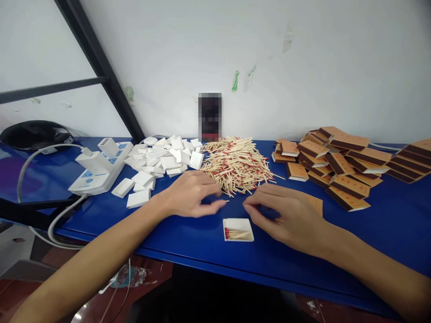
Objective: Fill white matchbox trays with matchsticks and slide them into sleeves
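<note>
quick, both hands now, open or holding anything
Left hand: loosely open, beside the match pile.
Right hand: curled, pinch nearly closed; whether it holds anything cannot be told.

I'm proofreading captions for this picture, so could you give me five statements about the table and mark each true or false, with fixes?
1. The small white tray between the hands holds matches. True.
2. Those matches have their heads to the right. False: the red heads are on the left.
3. The match pile lies between the white trays and orange matchboxes. True.
4. The left hand touches the power strip. False: it is near the match pile.
5. The white tray is full. False: bare floor shows.
</note>
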A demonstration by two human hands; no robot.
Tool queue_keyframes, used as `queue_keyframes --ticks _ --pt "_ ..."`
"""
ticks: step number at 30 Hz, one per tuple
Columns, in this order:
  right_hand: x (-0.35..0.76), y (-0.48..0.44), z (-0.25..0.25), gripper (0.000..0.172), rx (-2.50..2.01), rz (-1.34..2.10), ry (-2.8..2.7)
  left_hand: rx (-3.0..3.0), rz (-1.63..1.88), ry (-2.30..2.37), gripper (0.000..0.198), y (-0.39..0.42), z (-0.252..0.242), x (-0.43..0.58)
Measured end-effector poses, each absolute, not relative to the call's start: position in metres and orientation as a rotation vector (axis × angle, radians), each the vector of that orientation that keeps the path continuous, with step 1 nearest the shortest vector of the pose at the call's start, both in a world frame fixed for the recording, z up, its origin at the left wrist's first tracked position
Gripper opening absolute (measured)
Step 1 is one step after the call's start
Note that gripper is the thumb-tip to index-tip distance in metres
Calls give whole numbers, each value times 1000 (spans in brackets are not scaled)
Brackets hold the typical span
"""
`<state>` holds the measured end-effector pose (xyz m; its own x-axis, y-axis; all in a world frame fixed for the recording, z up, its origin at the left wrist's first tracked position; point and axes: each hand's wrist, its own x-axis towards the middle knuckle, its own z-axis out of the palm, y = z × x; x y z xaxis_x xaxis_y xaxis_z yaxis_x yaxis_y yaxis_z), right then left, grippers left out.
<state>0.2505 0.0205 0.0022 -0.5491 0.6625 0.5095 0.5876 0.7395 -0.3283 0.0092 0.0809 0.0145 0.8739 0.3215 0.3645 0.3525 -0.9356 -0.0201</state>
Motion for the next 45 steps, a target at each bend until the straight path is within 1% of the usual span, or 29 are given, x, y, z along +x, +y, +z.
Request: queue_keyframes --ticks 4,8,15,19,27,35,40,42,45 --pt "251 28 -8 23 -1152 156 -2419 -2923 -480 -654 23 89 17 1" --pt "245 31 -13 25 -1264 170 -2496 -2981 -392 -701 32 90 13 1" --pt "229 44 -15 18 -1350 147 -2390 -2958 -347 -739 24 92 11 3" --pt "225 49 -18 18 -1367 146 -2345 -2964 -363 -722 22 92 10 3" --pt "223 50 -21 11 -1414 156 -2343 -2964 -359 -733 19 94 6 4" --pt "234 43 -18 11 -1391 179 -2362 -2985 -406 -800 16 91 10 4" --pt "241 38 -14 11 -1391 196 -2392 -3066 -430 -758 10 92 9 3" --pt "243 37 -12 9 -1385 206 -2403 -3096 -441 -736 7 92 8 3" --pt "245 35 -9 7 -1386 226 -2410 -3143 -469 -690 7 91 8 4"
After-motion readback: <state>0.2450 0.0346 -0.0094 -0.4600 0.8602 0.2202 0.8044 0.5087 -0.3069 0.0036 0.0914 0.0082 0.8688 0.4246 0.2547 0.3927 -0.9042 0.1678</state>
